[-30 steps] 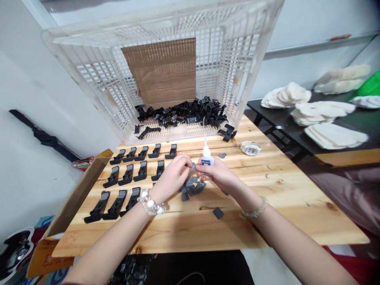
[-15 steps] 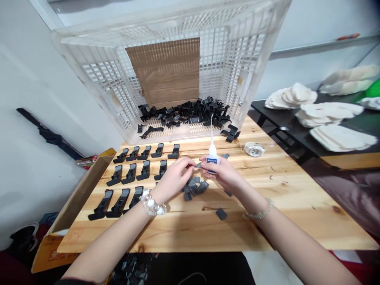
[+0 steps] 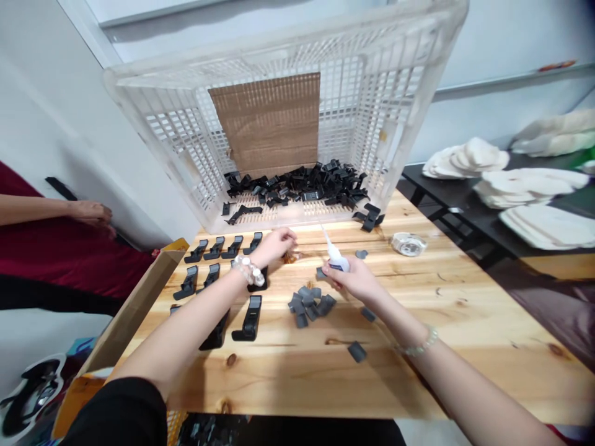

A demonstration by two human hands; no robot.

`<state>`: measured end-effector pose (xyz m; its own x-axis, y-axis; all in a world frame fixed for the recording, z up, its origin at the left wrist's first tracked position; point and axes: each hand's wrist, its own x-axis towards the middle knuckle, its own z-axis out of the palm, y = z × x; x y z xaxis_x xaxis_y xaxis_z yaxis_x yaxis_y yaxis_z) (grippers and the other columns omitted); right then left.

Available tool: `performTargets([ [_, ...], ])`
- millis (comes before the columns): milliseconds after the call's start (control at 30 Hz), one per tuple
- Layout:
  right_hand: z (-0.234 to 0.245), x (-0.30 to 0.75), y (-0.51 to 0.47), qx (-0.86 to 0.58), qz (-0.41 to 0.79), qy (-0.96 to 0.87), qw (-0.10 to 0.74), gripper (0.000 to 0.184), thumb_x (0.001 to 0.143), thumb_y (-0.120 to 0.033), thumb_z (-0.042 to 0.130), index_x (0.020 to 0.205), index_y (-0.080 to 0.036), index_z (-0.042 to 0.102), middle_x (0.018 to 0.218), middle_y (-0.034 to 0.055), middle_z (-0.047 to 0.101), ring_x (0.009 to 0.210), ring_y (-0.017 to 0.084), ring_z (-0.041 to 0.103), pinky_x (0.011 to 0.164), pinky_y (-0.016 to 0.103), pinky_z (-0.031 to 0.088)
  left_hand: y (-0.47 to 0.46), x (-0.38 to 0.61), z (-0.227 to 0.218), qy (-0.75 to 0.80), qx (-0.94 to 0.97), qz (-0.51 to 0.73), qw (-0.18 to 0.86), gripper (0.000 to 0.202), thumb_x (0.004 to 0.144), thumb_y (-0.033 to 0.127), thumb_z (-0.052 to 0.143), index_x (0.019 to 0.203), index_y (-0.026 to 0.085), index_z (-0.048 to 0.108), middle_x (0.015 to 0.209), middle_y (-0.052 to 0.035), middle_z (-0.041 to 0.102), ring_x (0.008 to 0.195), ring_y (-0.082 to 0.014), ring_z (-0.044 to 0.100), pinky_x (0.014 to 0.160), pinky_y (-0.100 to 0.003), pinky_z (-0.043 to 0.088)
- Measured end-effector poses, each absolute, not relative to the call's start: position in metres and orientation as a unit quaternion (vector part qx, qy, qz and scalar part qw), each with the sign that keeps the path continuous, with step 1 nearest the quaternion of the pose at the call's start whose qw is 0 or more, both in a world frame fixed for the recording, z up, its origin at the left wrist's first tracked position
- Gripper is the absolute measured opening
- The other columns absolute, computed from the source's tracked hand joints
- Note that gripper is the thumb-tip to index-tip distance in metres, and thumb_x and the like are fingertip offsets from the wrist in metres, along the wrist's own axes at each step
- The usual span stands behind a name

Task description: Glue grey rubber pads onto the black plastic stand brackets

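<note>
My right hand (image 3: pixel 356 279) is closed around a small white glue bottle (image 3: pixel 335 253) with a blue label, its long thin nozzle tilted up and left. A grey pad (image 3: pixel 320 272) is at that hand's fingertips; whether it is pinched there I cannot tell. My left hand (image 3: pixel 275 244) reaches over the right end of the back row of black brackets (image 3: pixel 238 246). Its fingers are blurred and curl downward, hiding whatever lies under them. Several loose grey pads (image 3: pixel 309 303) form a pile between my hands, and one more pad (image 3: pixel 357 352) lies nearer the front edge.
A white plastic crate (image 3: pixel 204 214) on its side holds many black brackets behind my hands. A roll of clear tape (image 3: pixel 408 244) sits to the right. At left, another person's hand (image 3: pixel 90 212) shows beside a cardboard box (image 3: pixel 139 297). White stacked pieces (image 3: pixel 534 186) are on a dark table.
My left hand has left the pad by my right hand and moved left and away over the brackets. The bottle now tilts left. Another person has come into view at left.
</note>
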<state>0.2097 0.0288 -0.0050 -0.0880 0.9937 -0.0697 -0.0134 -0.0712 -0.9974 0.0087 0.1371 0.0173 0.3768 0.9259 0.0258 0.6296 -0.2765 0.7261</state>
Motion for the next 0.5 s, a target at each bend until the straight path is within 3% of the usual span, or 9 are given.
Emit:
performTargets([
  [100,-0.007,0.210,0.031,-0.500,0.536,-0.486,0.476,0.037,0.062,-0.045,0.078,0.065,-0.014,0.058,0.045,-0.0034,0.049,0.044,0.009,0.042,0.048,0.025,0.032,0.188,-0.016,0.025,0.579,0.748,0.231,0.225,0.031,0.093,0.033,0.058,0.118,0.015,0.059,0.120,-0.0097,0.061,0.103,-0.0217,0.062,0.087,-0.043,0.054],
  [233,-0.004,0.208,0.031,-0.485,0.553,-0.468,0.489,0.040,0.058,-0.047,0.079,0.068,-0.015,0.056,0.048,-0.0037,0.051,0.043,0.009,0.043,0.047,0.025,0.036,0.230,-0.045,0.035,0.639,0.718,0.227,0.155,0.037,0.092,0.034,0.059,0.124,0.016,0.056,0.125,-0.0110,0.058,0.106,-0.0235,0.060,0.089,-0.045,0.053],
  [500,0.004,0.208,0.027,-0.455,0.584,-0.428,0.518,0.037,0.054,-0.036,0.082,0.071,-0.015,0.057,0.054,-0.0022,0.057,0.045,0.010,0.050,0.048,0.026,0.043,0.244,-0.040,0.048,0.647,0.676,0.275,0.221,0.036,0.093,0.034,0.059,0.124,0.016,0.056,0.124,-0.0108,0.058,0.105,-0.0232,0.061,0.088,-0.044,0.053],
])
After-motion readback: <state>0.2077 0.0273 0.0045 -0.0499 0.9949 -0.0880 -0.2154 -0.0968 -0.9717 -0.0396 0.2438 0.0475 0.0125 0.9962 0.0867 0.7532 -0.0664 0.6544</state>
